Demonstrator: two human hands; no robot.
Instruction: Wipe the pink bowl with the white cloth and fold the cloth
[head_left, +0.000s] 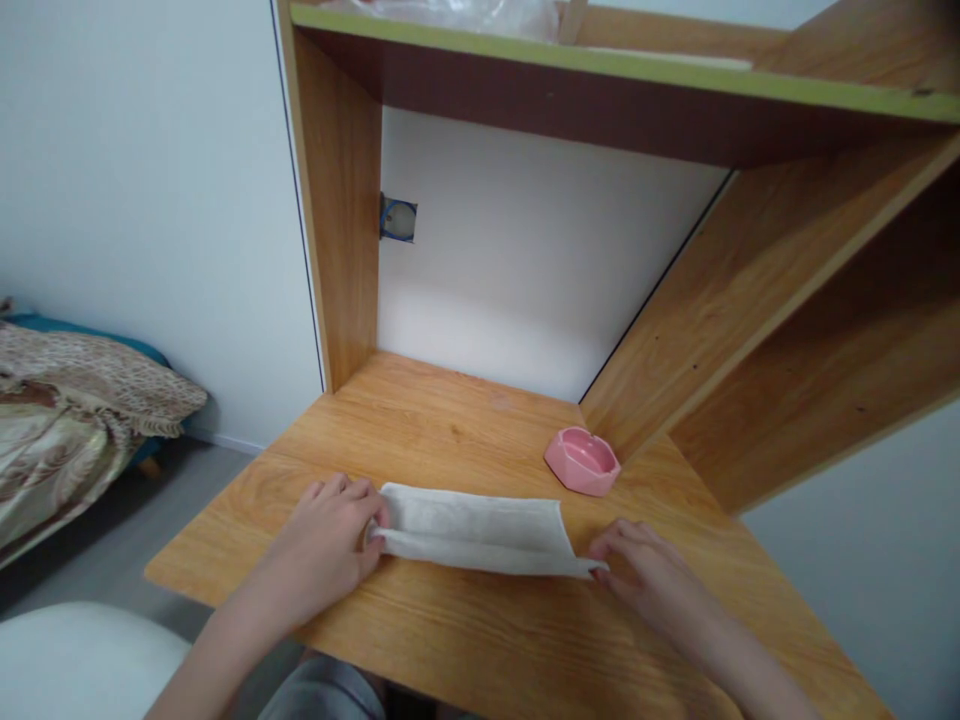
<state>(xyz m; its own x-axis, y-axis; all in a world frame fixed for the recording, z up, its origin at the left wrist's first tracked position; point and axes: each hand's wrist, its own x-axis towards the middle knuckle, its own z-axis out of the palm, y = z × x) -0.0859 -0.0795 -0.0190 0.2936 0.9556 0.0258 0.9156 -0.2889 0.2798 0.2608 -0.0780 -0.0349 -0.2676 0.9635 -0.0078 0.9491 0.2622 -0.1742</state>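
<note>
Hands rest at the two ends of a white cloth point(472, 530), which is folded into a long, narrow strip and lies flat near the front edge of a wooden desk point(450, 420), running left to right. The left hand point(330, 545) is closed on the cloth's left end, its fingers curled over the top layer and its thumb pressed in at the fold. The right hand point(645, 570) lies open and flat on the desk, fingers loosely apart, with its fingertips touching the cloth's near right corner. A small pink dish point(583, 460) sits just beyond the cloth's right end, apart from it and close to the slanted wooden side panel point(712, 330). Above the far part of the desk runs a shelf point(600, 65) with a green edge, and crumpled clear plastic point(465, 14) lies on it. Well off to the left stands a bed point(75, 400) under a patterned blanket.
</note>
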